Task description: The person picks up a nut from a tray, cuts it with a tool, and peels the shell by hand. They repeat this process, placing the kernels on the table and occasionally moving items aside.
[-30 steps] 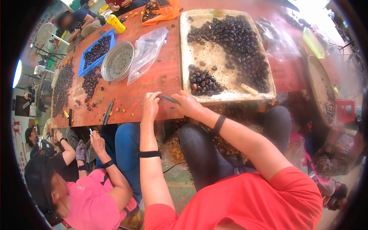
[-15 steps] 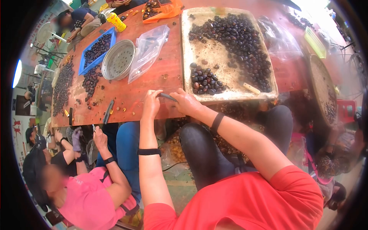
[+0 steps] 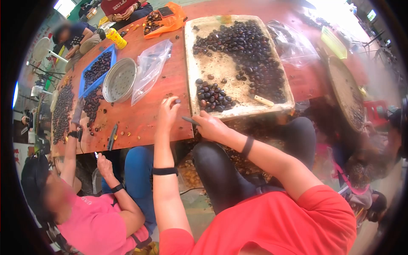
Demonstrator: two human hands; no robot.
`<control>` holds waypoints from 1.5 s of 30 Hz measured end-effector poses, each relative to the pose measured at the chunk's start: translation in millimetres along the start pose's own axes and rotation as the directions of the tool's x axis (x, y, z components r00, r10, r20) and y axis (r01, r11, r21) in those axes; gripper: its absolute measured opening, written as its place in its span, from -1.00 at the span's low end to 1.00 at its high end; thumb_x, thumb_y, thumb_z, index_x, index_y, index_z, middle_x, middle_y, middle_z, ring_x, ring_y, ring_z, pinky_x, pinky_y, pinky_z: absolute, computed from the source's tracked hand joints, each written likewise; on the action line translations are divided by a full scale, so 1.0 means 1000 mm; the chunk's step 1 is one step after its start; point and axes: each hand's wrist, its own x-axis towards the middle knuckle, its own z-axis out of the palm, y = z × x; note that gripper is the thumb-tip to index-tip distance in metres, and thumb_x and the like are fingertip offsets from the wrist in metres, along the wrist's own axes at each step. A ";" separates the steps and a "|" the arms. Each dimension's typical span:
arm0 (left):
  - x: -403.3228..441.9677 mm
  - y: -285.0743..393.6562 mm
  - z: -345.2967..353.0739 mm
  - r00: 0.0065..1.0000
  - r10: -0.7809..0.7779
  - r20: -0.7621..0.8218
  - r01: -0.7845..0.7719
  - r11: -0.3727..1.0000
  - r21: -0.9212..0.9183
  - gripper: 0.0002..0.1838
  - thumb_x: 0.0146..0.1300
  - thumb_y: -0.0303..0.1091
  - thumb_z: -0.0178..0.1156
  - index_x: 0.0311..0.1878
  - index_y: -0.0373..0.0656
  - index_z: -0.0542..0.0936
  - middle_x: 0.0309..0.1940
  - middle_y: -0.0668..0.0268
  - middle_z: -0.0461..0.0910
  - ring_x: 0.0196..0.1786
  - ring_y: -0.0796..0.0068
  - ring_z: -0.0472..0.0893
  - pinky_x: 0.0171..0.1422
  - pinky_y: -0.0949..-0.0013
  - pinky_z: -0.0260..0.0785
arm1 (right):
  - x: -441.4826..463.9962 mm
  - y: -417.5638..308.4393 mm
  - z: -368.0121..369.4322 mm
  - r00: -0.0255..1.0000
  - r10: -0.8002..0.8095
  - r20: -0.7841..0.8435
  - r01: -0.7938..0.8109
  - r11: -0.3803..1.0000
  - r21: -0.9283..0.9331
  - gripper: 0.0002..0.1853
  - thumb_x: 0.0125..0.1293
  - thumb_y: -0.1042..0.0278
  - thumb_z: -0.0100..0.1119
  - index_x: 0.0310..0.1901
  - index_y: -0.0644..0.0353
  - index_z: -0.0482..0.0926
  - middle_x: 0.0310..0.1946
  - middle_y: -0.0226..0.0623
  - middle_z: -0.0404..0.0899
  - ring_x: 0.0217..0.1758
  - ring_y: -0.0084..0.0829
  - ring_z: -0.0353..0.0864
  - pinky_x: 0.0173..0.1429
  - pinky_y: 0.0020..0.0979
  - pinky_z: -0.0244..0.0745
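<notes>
Right grip (image 3: 212,126) holds tool (image 3: 190,120) by red table (image 3: 146,122).

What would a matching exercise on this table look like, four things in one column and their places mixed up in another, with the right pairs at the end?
Things:
1. Round metal bowl with holes
2. Dark narrow tool
3. Tool with a pale handle
4. Orange bag

Places:
A. Lying in the big pale tray
B. At the far side of the table, under a dark flat object
C. Between the blue tray and the clear plastic bag
D. Held in the right hand

Right pairs: 1-C, 2-D, 3-A, 4-B
</notes>
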 end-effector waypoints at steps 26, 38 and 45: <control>-0.145 -0.285 0.133 0.742 -0.665 0.079 0.438 0.571 0.694 -0.48 0.38 -0.21 0.16 0.35 -0.16 0.44 0.15 0.19 0.55 0.06 0.32 0.60 0.11 0.25 0.49 | -0.175 0.029 -0.069 0.985 0.085 -0.149 -0.105 0.986 -0.132 -0.60 0.08 0.64 0.21 0.03 0.31 0.60 -0.25 -0.06 0.58 -0.26 -0.13 0.56 -0.17 -0.24 0.49; -0.106 -0.346 0.206 0.528 -0.847 0.061 0.718 0.484 0.501 -0.57 0.37 -0.24 0.14 0.27 -0.15 0.51 -0.05 0.26 0.60 -0.05 0.37 0.61 0.01 0.27 0.49 | -0.182 0.060 -0.089 0.944 0.330 -0.020 -0.321 0.901 -0.291 -0.46 0.34 0.30 0.25 0.36 -0.02 0.43 0.07 -0.16 0.57 -0.01 -0.13 0.64 0.09 -0.22 0.54; -0.121 -0.308 0.183 0.536 -0.837 0.106 0.815 0.546 0.195 -0.61 0.37 -0.26 0.13 0.22 -0.15 0.55 -0.17 0.30 0.63 -0.12 0.39 0.61 -0.05 0.28 0.49 | -0.172 0.041 -0.095 0.973 0.142 -0.183 -0.151 0.988 -0.036 -0.65 0.13 0.61 0.17 0.00 0.39 0.54 -0.27 -0.21 0.44 -0.39 -0.44 0.48 -0.39 -0.44 0.38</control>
